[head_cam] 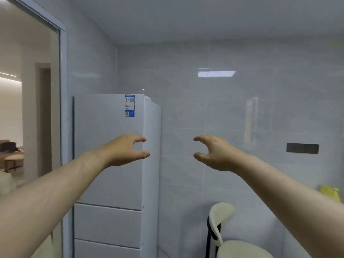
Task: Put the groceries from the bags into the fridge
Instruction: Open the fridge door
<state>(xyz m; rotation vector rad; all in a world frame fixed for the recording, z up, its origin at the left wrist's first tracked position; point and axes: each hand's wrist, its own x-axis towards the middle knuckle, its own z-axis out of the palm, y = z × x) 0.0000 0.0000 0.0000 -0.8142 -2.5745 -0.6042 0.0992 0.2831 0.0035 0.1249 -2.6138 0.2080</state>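
Now | left hand (124,149) released, loosely curved; right hand (216,153) likewise | fridge (104,123) smooth, white, boxy, doors shut

Fridge (104,123) base beyond lower edge

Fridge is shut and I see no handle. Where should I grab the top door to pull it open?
Probably the left edge of the top door: its front is flat, and a small cap at the top right corner looks like a hinge. Bring the left hand in from the left and curl it behind the dark strip there.
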